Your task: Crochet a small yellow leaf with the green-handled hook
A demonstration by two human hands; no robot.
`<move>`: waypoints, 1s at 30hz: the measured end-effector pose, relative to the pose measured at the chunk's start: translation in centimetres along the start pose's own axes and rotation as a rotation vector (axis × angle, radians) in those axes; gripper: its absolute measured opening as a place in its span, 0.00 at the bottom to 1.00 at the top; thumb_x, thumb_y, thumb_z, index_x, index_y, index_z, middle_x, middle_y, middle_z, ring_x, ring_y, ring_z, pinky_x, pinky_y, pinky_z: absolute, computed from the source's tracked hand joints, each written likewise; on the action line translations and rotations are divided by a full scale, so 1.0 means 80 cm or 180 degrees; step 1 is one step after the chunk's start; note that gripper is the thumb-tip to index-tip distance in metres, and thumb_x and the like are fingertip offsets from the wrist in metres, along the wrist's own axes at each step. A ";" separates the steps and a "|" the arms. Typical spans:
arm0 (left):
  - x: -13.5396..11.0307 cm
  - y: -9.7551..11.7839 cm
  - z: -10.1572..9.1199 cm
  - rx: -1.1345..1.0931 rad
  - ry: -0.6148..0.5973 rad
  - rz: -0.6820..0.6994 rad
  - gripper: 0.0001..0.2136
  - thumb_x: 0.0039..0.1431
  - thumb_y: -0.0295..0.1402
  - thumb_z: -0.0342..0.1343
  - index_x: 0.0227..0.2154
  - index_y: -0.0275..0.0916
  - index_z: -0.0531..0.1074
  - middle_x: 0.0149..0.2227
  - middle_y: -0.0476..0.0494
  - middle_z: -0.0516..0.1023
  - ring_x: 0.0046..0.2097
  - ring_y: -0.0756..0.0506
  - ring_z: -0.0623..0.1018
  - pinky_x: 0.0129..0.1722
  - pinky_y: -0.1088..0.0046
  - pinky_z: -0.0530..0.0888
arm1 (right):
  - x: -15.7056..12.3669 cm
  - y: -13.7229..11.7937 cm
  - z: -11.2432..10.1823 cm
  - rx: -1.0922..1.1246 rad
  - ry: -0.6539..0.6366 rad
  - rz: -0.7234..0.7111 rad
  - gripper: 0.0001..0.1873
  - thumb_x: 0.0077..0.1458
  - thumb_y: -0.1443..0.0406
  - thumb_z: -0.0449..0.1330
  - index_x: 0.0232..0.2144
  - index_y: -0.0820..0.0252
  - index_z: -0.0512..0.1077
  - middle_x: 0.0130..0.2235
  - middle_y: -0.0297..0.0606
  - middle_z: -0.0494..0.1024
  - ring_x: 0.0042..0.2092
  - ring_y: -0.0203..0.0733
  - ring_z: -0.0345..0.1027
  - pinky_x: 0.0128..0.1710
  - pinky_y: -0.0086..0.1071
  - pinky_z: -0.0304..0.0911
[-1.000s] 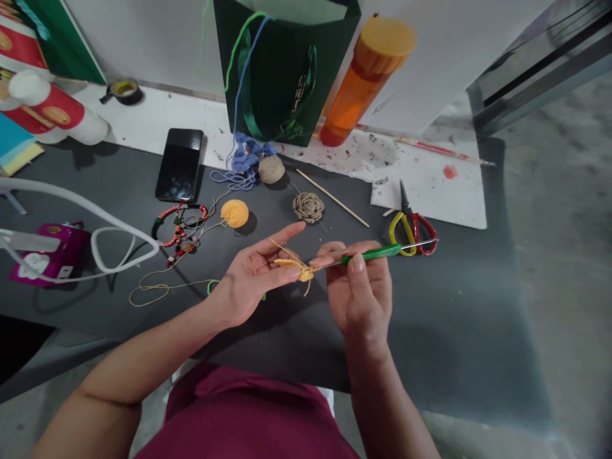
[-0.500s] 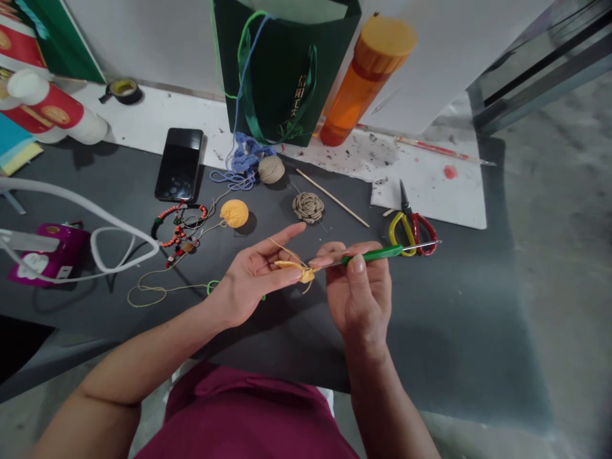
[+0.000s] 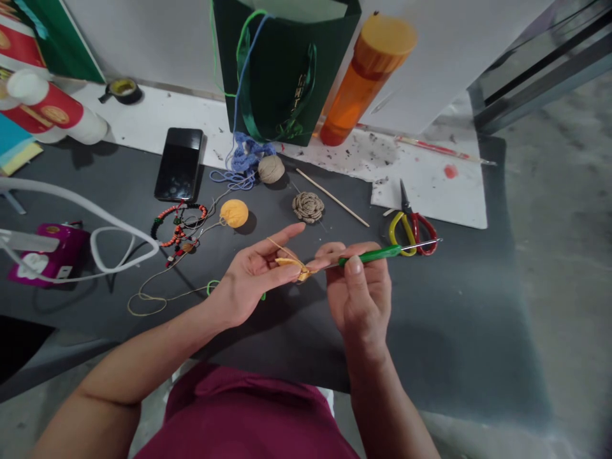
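Two hands work just below and right of the yellow yarn ball [image 3: 234, 213]. My left hand [image 3: 251, 275] has its left fingers [image 3: 282, 273] pinched on a small yellow crochet piece [image 3: 296, 268]; my right hand [image 3: 358, 293] has its right fingers [image 3: 354, 274] clamped around a green-handled crochet hook [image 3: 368, 255]. I'd hold the piece firm and guide the hook tip slowly.

The crochet hook's handle [image 3: 370, 255] is glossy green plastic, its shaft [image 3: 418, 245] smooth metal.

A dark grey table [image 3: 444, 331] fills the centre. A white panel [image 3: 143, 38] stands along its far edge. Grey concrete floor [image 3: 564, 268] lies right, with a metal frame [image 3: 535, 64] at far right.
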State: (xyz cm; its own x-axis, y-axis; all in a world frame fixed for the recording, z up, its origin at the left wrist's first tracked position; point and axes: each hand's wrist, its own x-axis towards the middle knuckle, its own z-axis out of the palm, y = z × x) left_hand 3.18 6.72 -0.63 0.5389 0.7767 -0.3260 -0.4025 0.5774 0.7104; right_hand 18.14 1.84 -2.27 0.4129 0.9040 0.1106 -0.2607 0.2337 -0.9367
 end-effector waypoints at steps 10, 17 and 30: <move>0.001 -0.003 -0.002 -0.0011 -0.0071 0.0035 0.24 0.52 0.31 0.74 0.54 0.44 0.81 0.30 0.52 0.79 0.33 0.52 0.76 0.43 0.71 0.73 | 0.002 0.000 0.001 -0.0009 0.0127 -0.0030 0.10 0.63 0.53 0.64 0.35 0.49 0.71 0.24 0.28 0.80 0.38 0.43 0.77 0.45 0.44 0.72; 0.001 -0.004 -0.002 -0.0085 -0.0078 0.0045 0.23 0.51 0.30 0.74 0.52 0.46 0.82 0.29 0.53 0.78 0.33 0.53 0.75 0.42 0.72 0.73 | 0.001 0.000 0.001 0.0010 0.0082 -0.0080 0.06 0.65 0.57 0.63 0.36 0.49 0.72 0.25 0.29 0.81 0.39 0.42 0.77 0.45 0.41 0.72; 0.001 -0.003 -0.002 -0.0049 -0.0035 0.0028 0.24 0.51 0.30 0.73 0.53 0.42 0.82 0.30 0.51 0.79 0.33 0.52 0.75 0.42 0.71 0.74 | 0.001 0.001 0.002 -0.0095 0.0106 -0.0120 0.07 0.64 0.56 0.62 0.35 0.49 0.71 0.24 0.29 0.80 0.40 0.44 0.76 0.47 0.45 0.71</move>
State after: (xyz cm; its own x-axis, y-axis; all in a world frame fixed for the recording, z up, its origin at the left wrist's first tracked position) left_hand 3.23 6.68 -0.90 0.5433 0.7791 -0.3129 -0.4185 0.5744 0.7035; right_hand 18.02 1.95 -2.31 0.4509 0.8822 0.1353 -0.2185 0.2561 -0.9416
